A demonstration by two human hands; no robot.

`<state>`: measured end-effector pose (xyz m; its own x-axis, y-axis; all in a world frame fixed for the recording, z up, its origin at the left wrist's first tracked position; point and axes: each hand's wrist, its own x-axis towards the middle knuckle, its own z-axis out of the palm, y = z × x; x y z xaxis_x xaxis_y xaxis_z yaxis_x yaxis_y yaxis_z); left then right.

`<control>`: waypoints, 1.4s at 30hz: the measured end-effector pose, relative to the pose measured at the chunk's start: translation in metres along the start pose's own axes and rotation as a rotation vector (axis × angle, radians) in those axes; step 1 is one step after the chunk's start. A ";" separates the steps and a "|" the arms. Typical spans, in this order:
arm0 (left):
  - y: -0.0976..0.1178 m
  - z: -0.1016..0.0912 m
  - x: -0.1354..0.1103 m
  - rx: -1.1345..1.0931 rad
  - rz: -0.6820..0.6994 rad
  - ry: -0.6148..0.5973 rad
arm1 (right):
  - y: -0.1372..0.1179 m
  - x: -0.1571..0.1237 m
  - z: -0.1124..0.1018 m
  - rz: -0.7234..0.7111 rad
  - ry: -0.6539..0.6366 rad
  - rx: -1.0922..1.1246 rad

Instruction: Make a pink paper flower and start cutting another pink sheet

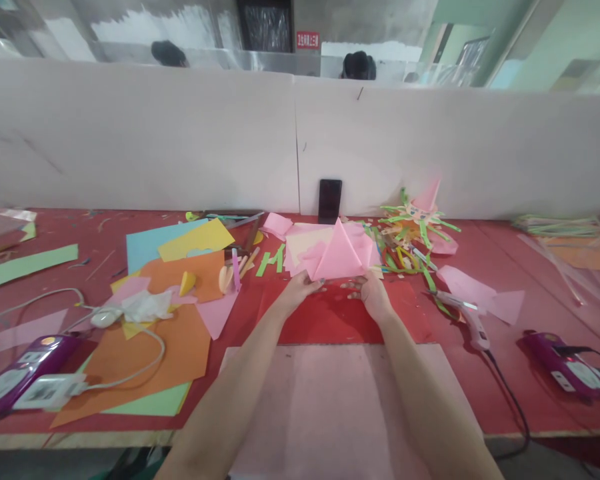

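Note:
Between my two hands is a folded pink paper (339, 252), peaked in the middle like a triangle. The fingers of my left hand (300, 292) close on its lower left corner. My right hand (373, 297) grips the lower right corner with thumb and fingers. The folded paper is raised a little above a red sheet (330, 320). Behind it lie more pink and cream paper sheets (300, 243), partly hidden by the fold. A black phone (330, 200) leans upright against the white partition just beyond.
To the left lie orange paper (145, 360), yellow paper (197, 240), a white cable and a purple power strip (30, 367). A pink-hatted paper figure (423, 213), a glue gun (467, 317) and another purple power strip (567, 367) are on the right. A white partition (180, 140) bounds the back.

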<state>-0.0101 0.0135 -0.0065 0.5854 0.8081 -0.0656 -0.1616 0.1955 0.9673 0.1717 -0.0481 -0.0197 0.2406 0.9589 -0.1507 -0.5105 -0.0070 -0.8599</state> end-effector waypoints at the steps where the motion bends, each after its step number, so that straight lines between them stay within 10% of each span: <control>1: 0.000 0.000 0.000 -0.010 -0.001 -0.012 | 0.001 0.000 0.000 -0.005 0.002 0.006; 16: -0.006 0.003 0.008 -0.332 -0.102 0.181 | 0.007 0.000 0.002 -0.044 0.027 0.069; 42: -0.007 -0.001 0.009 -0.405 -0.097 0.135 | 0.009 0.003 -0.003 -0.007 0.022 0.131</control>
<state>-0.0048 0.0199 -0.0146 0.5083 0.8354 -0.2092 -0.4253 0.4548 0.7825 0.1705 -0.0460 -0.0289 0.2617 0.9524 -0.1567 -0.6121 0.0382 -0.7899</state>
